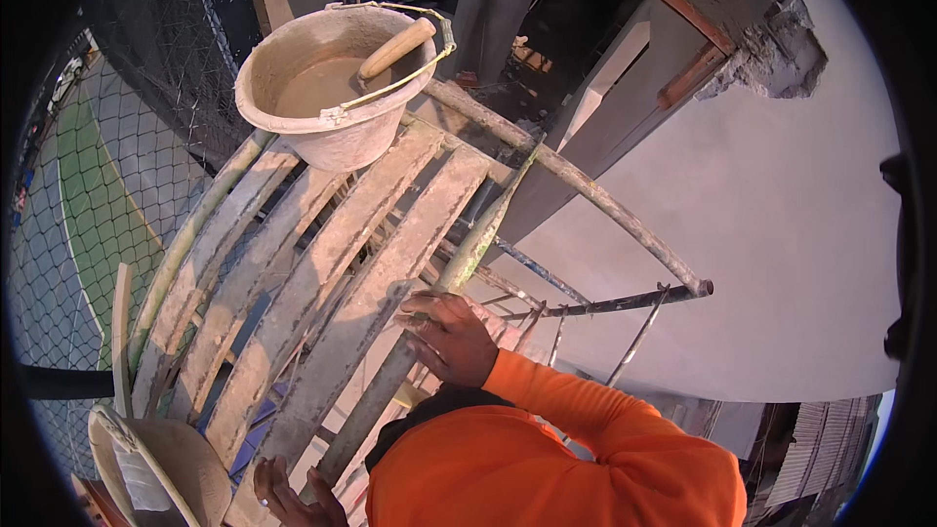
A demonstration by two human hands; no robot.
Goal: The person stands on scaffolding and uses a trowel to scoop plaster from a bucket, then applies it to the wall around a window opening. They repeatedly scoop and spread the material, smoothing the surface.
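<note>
My right hand (447, 337), at the end of an orange sleeve, has its fingers bent over a worn scaffold pipe (376, 395) along the right side of a slatted platform (337, 332). At the lower edge, my left hand (296, 500) is partly in view beside the slats. Its fingers and thumb are apart, and nothing shows between them. Toward the far end of the platform stands a mortar-crusted bucket (337, 141) with a wire handle. Greyish-brown wet mix fills part of it, and a wooden tool handle (395, 49) leans out over its rim.
At the lower left is a second pale container (200, 473). Netting (83, 224) hangs on the left, with a green and grey ground far below. Scaffold tubes (625, 220) stick out to the right before a smooth grey wall (722, 234). Gaps run between the slats.
</note>
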